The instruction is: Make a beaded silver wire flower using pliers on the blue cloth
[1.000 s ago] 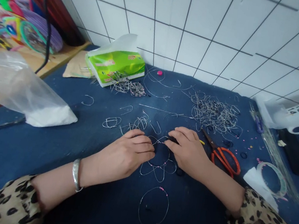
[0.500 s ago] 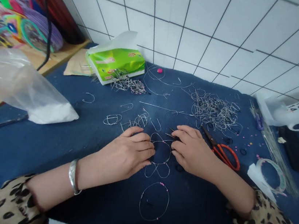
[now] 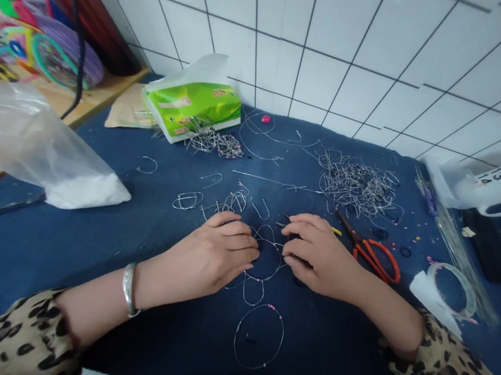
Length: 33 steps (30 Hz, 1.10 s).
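Note:
A thin wire ring with small pink beads and wire loops [image 3: 261,279] lies on the blue cloth between my hands. My left hand [image 3: 224,248] is closed at its left side, fingertips pressed on the wire. My right hand [image 3: 318,255] curls at the ring's right side, its fingertips by the wire. Thin dark tips and a yellow handle end [image 3: 336,231] poke out from under that hand, seemingly pliers, mostly hidden in it. Nearer me lies a second beaded wire ring [image 3: 236,339] without loops. Several bent wire pieces [image 3: 234,201] rest just beyond my left hand.
Red-handled scissors [image 3: 377,259] lie right of my right hand, below a tangled wire pile [image 3: 356,186]. Further right are a tape roll [image 3: 453,291] and a white cup [image 3: 499,189]. A green tissue pack [image 3: 194,106] and a plastic bag [image 3: 84,187] stand on the left.
The looped ring has turned clockwise between my hands, its lower beads and loops shifting left. A yellow handle end now shows behind my right hand.

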Available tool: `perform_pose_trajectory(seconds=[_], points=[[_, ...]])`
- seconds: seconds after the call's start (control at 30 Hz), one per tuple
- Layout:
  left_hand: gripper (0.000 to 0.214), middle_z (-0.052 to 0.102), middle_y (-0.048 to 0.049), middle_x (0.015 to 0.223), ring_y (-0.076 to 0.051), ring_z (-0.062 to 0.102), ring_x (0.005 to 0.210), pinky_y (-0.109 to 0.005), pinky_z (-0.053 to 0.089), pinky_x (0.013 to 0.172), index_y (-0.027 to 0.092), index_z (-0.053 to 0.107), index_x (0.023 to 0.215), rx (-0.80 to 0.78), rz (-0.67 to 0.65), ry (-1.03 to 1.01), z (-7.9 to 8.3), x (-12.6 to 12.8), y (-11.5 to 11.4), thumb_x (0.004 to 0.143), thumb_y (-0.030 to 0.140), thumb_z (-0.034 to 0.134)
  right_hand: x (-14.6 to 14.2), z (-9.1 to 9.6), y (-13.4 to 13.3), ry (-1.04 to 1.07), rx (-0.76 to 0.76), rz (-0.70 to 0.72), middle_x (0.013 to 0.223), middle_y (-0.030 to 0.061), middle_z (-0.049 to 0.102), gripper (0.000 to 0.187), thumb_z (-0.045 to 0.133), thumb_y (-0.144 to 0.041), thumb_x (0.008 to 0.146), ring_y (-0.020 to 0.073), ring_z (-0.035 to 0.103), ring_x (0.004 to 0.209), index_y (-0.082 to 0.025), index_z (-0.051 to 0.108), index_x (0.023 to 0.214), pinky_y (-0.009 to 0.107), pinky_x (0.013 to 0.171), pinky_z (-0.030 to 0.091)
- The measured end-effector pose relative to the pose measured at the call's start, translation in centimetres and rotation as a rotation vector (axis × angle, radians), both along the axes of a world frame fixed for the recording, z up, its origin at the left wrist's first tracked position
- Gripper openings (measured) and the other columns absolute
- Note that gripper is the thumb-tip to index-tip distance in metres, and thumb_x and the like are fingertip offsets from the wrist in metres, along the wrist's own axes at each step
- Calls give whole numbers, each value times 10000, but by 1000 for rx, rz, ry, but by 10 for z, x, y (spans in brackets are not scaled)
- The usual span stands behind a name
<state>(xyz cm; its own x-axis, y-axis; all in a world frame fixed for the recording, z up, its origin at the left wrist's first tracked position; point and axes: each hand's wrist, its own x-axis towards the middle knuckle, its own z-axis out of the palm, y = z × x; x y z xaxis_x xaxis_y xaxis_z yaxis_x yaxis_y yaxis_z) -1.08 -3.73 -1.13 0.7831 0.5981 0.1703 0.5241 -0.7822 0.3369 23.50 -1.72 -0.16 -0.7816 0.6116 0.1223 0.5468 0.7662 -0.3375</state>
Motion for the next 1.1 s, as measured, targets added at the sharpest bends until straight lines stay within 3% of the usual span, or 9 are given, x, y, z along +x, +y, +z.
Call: perform_pose_trajectory(seconds=[0.13, 0.27, 0.63, 1.1], points=[[264, 635, -37, 1057, -188, 517, 990, -413, 321, 961, 204, 612, 1047, 11, 31, -51, 4, -7, 8, 859, 121, 446, -3, -8, 6, -59, 118, -58, 1175, 71, 532, 326, 438, -85, 845, 242, 340, 1223, -247, 603, 1074, 431, 948, 330], [287, 633, -41, 1027, -193, 512, 981, -405, 341, 927, 190, 609, 1020, 10, 95, -14, 9, -12, 14, 846, 75, 412, -9, -12, 10, -167, 176, -45, 1301, 70, 454, 403, 430, -68, 850, 273, 300, 1256, -316, 568, 1136, 462, 932, 324], [374, 620, -41, 1036, -197, 516, 970, -398, 338, 916, 199, 560, 1111, -4, 83, 83, 2, -12, 14, 801, 36, 428, -7, -10, 7, -235, 226, -60, 1290, 88, 475, 236, 440, -88, 848, 295, 298, 1266, -221, 628, 901, 452, 923, 331], [298, 627, -38, 1060, -189, 534, 969, -400, 332, 944, 205, 577, 1112, -5, 50, 79, 6, -12, 13, 868, 127, 424, -1, -16, 5, -120, 154, -31, 1199, 62, 545, 188, 466, -77, 820, 261, 321, 1248, -180, 624, 809, 437, 961, 326]])
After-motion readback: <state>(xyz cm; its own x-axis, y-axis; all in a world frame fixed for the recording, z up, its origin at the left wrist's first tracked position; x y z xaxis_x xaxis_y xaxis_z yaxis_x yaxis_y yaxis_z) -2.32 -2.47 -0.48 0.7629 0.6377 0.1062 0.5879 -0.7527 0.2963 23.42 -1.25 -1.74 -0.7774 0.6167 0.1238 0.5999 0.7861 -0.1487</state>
